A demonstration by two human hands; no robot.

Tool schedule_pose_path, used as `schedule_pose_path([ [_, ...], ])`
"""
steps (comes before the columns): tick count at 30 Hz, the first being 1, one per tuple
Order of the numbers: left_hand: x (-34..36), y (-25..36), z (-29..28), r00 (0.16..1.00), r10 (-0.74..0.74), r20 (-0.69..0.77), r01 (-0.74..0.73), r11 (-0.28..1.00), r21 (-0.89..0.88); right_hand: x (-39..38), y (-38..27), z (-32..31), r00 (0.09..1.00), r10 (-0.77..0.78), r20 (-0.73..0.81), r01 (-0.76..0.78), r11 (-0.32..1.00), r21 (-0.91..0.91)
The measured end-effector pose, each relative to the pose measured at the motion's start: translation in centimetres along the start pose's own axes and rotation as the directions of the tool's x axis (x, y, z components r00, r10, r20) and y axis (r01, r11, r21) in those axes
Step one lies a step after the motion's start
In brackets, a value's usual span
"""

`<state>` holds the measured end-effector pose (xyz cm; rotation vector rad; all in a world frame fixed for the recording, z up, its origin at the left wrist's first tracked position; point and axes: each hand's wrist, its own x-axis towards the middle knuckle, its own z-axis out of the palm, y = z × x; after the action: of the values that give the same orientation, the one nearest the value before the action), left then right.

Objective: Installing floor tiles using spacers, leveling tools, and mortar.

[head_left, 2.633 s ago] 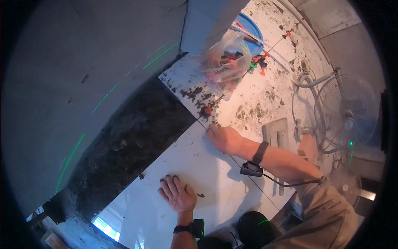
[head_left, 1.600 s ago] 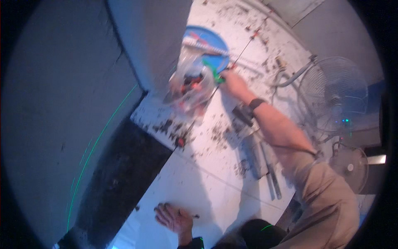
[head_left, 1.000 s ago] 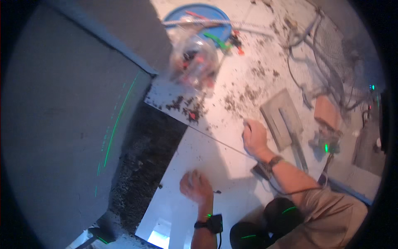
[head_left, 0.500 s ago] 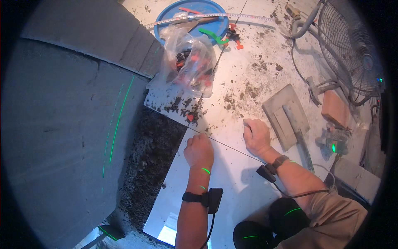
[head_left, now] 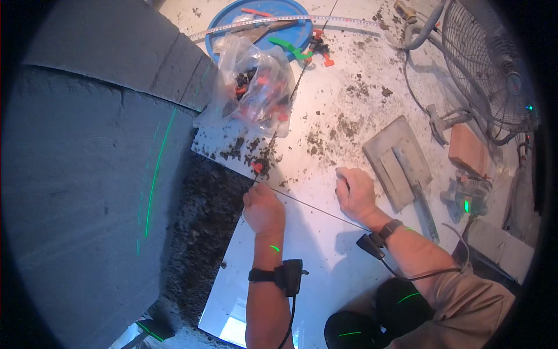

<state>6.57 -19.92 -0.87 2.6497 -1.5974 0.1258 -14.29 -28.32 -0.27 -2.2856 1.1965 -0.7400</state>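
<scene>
A glossy white tile lies in front of me, its far edge along a thin dark joint. My left hand is closed at the tile's far left corner, knuckles up; its fingertips are hidden, so I cannot see what they hold, if anything. A small red plastic piece stands at the joint just beyond it. My right hand rests by the same joint farther right, fingers curled with nothing visible in them. Right of it lies a grey float trowel. Each wrist wears a black strap with a small wired device.
Dark mortar fills the strip between the tile and a grey block wall. Beyond are a clear plastic bag of red and black pieces, a blue basin and a tape measure. A fan, hammer and brick sit right.
My left hand has shifted slightly left toward the tile's corner. My right hand stays by the joint. The whole view has moved a little.
</scene>
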Motion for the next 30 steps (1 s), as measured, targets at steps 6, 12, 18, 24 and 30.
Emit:
schedule_pose_path([
  [6,0.8,-1.1,0.1,0.999,0.017,-0.041,-0.022,0.992,-0.123,0.2,0.0,0.0,1.000,-0.013,-0.011,0.013,1.000,-0.002],
  [12,-3.8,-1.0,-1.2,0.928,-0.365,0.074,0.343,0.762,-0.550,-0.9,0.5,0.5,1.000,-0.001,-0.001,0.001,1.000,-0.024],
  [18,-17.0,4.4,-6.0,0.783,-0.474,0.403,0.588,0.356,-0.726,-0.6,0.0,0.2,0.996,0.074,-0.049,-0.072,0.997,0.037],
  [24,-19.6,7.1,-12.8,0.752,-0.349,0.559,0.524,-0.199,-0.828,-3.0,-7.3,-6.9,0.764,0.153,0.627,-0.436,0.839,0.325],
  [30,-20.9,5.3,-17.1,0.723,-0.006,0.691,0.676,-0.198,-0.710,-7.4,-11.7,-13.4,0.622,-0.036,0.782,-0.357,0.876,0.324],
])
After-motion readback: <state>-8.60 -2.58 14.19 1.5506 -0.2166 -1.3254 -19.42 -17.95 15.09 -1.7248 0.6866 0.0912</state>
